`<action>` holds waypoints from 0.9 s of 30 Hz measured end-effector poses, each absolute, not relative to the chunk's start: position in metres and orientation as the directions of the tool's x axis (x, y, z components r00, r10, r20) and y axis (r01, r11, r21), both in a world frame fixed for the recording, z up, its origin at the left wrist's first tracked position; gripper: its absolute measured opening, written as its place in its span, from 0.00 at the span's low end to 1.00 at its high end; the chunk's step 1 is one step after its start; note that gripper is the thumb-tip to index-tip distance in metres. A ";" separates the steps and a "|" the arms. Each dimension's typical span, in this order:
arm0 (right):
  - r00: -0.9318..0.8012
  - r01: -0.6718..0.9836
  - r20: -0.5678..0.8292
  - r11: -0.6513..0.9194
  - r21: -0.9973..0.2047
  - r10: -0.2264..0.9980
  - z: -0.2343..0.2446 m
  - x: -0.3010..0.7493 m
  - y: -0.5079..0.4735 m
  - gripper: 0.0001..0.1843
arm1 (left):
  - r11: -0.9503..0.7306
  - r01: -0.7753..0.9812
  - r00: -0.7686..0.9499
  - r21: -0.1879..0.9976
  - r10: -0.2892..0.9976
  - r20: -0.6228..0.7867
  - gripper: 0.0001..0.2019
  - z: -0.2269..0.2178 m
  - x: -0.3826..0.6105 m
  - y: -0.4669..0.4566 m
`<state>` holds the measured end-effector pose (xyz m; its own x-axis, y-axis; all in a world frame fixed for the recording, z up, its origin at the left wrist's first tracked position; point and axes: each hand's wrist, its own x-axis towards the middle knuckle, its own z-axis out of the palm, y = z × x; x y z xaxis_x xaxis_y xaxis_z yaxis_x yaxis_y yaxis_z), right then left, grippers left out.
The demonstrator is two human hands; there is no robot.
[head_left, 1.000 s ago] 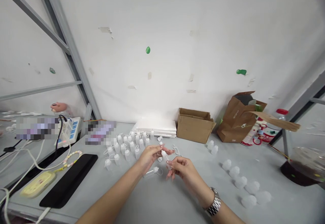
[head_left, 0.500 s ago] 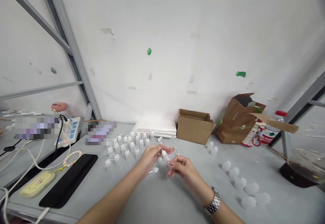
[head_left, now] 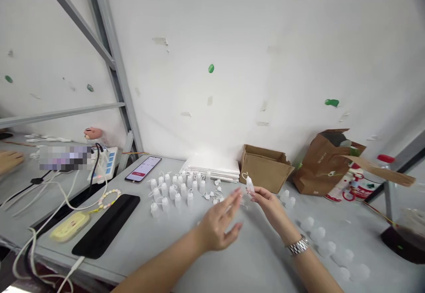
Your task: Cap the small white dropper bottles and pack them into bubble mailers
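Observation:
My right hand (head_left: 269, 204) pinches a small white plastic dropper bottle (head_left: 249, 185) and holds it up over the grey table (head_left: 159, 240), in front of a small cardboard box (head_left: 264, 169). My left hand (head_left: 219, 225) hovers lower and nearer to me with its fingers spread and nothing in it. To its left stand several small white capped bottles (head_left: 175, 189) in rows, with loose caps (head_left: 212, 194) beside them.
More translucent bottles (head_left: 327, 248) lie at the right. A brown paper bag (head_left: 327, 162), a red-capped bottle (head_left: 368, 182) and a dark drink cup (head_left: 403, 235) stand at the right. A stack of white sheets (head_left: 212, 167), a phone (head_left: 143, 169), a black pad (head_left: 106, 231) and a power strip (head_left: 101, 171) lie at the left.
My hands have come apart. The right hand has lifted the bottle up and away toward the box; the left hand has let go and opened. The view has shifted left.

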<state>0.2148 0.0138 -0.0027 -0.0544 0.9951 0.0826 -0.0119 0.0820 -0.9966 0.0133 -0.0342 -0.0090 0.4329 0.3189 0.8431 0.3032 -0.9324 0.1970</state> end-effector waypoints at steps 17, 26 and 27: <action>-0.311 0.263 0.245 0.330 -0.907 0.919 -0.015 0.082 0.029 0.10 | -0.953 0.299 0.457 0.039 0.179 0.871 0.32 -0.009 0.019 -0.051; -0.280 0.660 0.389 0.470 -0.586 0.878 -0.038 0.077 0.030 0.03 | -0.956 0.289 0.474 0.050 0.188 0.860 0.32 -0.009 0.020 -0.048; -0.289 0.684 0.389 0.473 -0.556 0.875 -0.040 0.076 0.030 0.04 | -0.957 0.286 0.479 0.051 0.189 0.857 0.32 -0.009 0.020 -0.048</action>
